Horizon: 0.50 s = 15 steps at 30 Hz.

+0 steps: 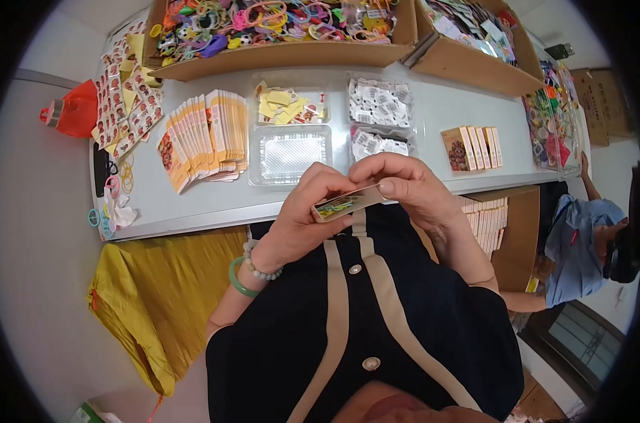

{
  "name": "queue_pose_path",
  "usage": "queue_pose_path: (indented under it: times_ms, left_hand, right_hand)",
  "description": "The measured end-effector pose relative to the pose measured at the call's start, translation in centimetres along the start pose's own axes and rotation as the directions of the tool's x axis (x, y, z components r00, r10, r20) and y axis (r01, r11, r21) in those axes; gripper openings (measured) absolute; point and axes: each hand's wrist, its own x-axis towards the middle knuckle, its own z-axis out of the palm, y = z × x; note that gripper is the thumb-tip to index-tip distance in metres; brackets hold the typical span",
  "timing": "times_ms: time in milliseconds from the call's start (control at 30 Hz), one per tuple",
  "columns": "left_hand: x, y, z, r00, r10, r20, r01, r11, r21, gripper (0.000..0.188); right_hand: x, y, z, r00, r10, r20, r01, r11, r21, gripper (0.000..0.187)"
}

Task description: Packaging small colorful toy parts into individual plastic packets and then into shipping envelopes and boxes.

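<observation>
In front of my chest, close to the table's front edge, both hands hold a small thin cardboard box (pixel 366 199). Its open end faces me and shows green and yellow bits inside, too small to name. My left hand (pixel 307 204), with a jade bangle and a beaded bracelet on its wrist, is closed round the left end. My right hand (pixel 413 189) pinches the right end between thumb and fingers. Beyond the hands lie stacked flat orange-and-white cartons (pixel 207 137) on the left. Several similar folded boxes (pixel 475 148) stand together on the right.
Transparent plastic trays (pixel 291 185) sit mid-table, some with yellow paper pieces or black-and-white packets (pixel 380 102). A large carton (pixel 284 60) of colourful trinkets lines the back. Sticker sheets (pixel 126 106) lie left. Right, a carton (pixel 517 233) of packed boxes stands below table height, near another person (pixel 584 247).
</observation>
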Motion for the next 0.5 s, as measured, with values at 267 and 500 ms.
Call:
queue_pose_path:
  times_ms: [267, 500]
  left_hand:
    - [-1.3, -0.9, 1.8, 0.978, -0.205, 0.035, 0.208, 0.960, -0.189, 0.041]
    - [-1.9, 1.2, 0.8, 0.837, -0.525, 0.156, 0.442, 0.478, -0.759, 0.033]
  right_hand:
    - [-0.6, 1.2, 0.8, 0.988, -0.149, -0.047, 0.109, 0.871, -0.479, 0.009]
    - [-0.7, 2.7, 0.7, 0.986, -0.033, -0.166, -0.031, 0.930, -0.365, 0.008]
